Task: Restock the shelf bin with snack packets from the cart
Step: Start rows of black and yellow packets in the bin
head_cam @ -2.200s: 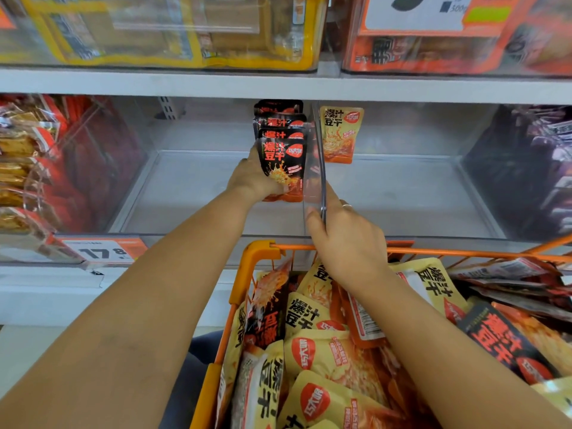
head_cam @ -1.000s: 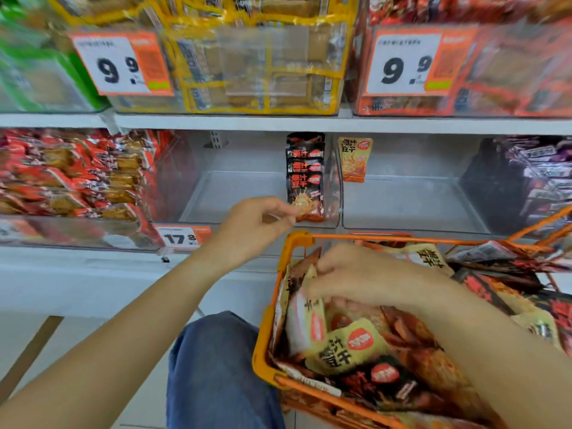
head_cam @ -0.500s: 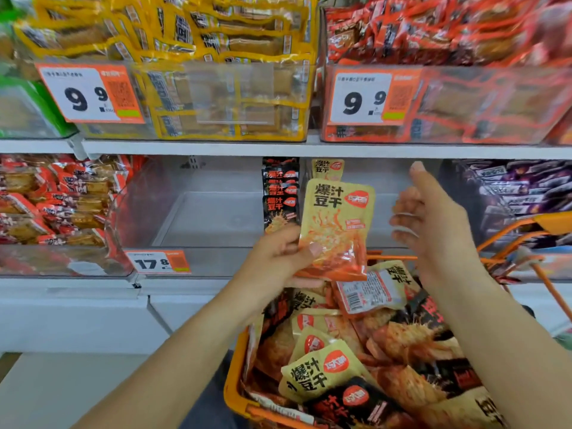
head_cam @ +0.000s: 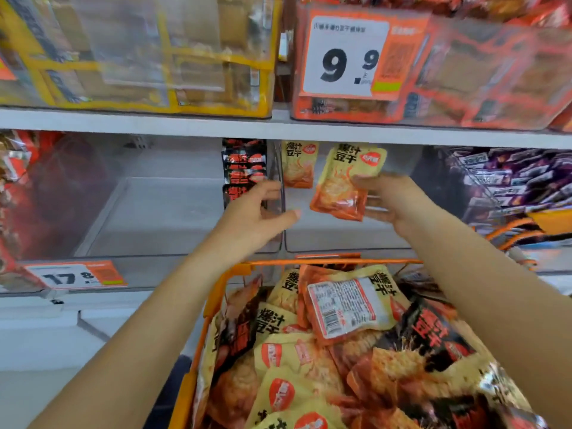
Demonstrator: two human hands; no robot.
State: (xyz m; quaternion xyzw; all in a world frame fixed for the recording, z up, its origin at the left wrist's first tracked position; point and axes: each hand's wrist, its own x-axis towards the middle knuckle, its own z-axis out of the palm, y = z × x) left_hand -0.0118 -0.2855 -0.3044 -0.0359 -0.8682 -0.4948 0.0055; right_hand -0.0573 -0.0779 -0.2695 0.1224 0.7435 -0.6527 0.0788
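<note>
My right hand (head_cam: 391, 201) holds a yellow-and-orange snack packet (head_cam: 345, 181) upright inside the right clear shelf bin (head_cam: 346, 243). One matching yellow packet (head_cam: 298, 164) stands at the back of that bin. My left hand (head_cam: 255, 215) hovers with relaxed fingers at the clear divider (head_cam: 280, 193) between the bins, holding nothing. A row of black-and-red packets (head_cam: 244, 167) stands in the left bin, against the divider. Below, the orange cart (head_cam: 216, 292) is piled with yellow and black snack packets (head_cam: 325, 351).
The upper shelf carries yellow bins (head_cam: 139, 54) and orange bins with a 9.9 price tag (head_cam: 346, 57). Red packets (head_cam: 18, 187) fill the bin at left, purple ones (head_cam: 510, 178) the bin at right. A 17.8 tag (head_cam: 74, 275) hangs on the shelf edge.
The yellow packet passed from my left hand to my right hand and moved up into the right bin. My left hand let go and now hovers by the divider.
</note>
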